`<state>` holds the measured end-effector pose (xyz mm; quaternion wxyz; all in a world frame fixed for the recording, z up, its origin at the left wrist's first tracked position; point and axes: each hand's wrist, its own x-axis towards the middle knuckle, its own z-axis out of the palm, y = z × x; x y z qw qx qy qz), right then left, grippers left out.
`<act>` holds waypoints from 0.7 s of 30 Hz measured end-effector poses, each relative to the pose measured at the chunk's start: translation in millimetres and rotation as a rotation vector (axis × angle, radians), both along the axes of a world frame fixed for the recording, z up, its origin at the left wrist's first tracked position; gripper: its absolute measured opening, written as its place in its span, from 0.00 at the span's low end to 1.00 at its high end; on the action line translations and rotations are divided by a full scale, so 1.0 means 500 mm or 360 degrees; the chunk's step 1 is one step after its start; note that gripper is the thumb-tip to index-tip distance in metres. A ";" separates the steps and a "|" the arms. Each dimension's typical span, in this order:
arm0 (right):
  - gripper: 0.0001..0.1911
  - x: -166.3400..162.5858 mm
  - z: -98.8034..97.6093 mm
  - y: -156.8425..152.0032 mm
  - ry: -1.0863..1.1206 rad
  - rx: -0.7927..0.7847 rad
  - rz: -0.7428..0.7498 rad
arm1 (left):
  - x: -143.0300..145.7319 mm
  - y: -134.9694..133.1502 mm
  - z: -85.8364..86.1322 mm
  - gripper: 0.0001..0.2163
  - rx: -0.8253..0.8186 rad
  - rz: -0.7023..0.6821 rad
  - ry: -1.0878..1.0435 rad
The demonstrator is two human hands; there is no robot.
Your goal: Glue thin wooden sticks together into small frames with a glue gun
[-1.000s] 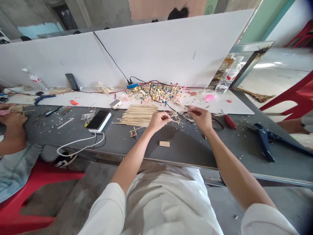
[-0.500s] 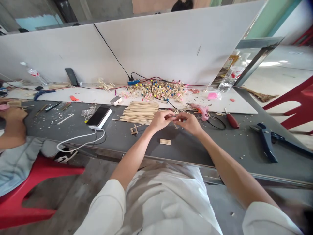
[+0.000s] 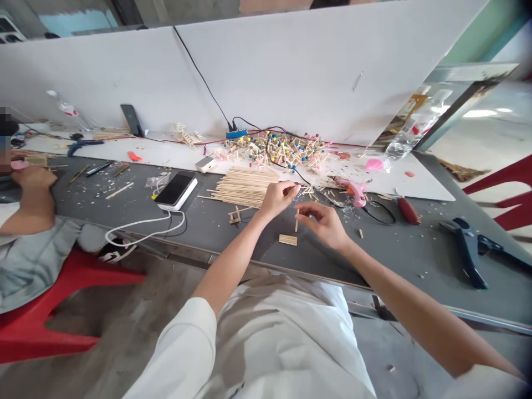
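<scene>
My right hand (image 3: 324, 221) pinches a short wooden stick (image 3: 296, 221) between thumb and fingertips, holding it roughly upright. Just below it, a small flat row of short sticks (image 3: 287, 239) lies side by side on the dark tabletop. My left hand (image 3: 279, 198) is closed, thumb and fingertips together near the right end of a bundle of long thin sticks (image 3: 239, 185); whatever is in that pinch is too small to make out. Left of my left forearm stands a little frame made of sticks (image 3: 235, 215).
A heap of sticks with coloured balls (image 3: 282, 149) lies at the back. To the right are a pink glue gun (image 3: 351, 191), a red-handled tool (image 3: 408, 211) and blue-handled cutters (image 3: 465, 249). A phone on a white box (image 3: 177, 189) trails a cable. A co-worker's arm (image 3: 31, 194) is at far left.
My hands, together before, have moved apart. The right hand has come down toward the row of short sticks with the stick now showing. The whole view has shifted slightly.
</scene>
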<state>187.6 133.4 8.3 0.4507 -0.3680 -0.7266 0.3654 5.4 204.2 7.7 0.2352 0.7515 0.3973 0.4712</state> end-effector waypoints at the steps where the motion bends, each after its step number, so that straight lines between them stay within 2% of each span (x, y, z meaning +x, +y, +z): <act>1: 0.12 -0.004 -0.007 -0.013 0.0020 0.0033 -0.0025 | 0.001 0.002 -0.003 0.22 0.0006 0.0014 0.0037; 6: 0.08 -0.017 -0.033 -0.055 -0.0070 0.0294 -0.0105 | 0.008 0.005 -0.012 0.20 0.0086 0.0040 0.0157; 11: 0.07 -0.031 -0.029 -0.064 -0.0111 0.0500 -0.0076 | 0.008 0.006 -0.013 0.20 0.0135 0.0019 0.0191; 21: 0.06 -0.040 -0.020 -0.069 -0.0182 0.0506 -0.0076 | 0.008 0.004 -0.013 0.21 0.0156 -0.0021 0.0157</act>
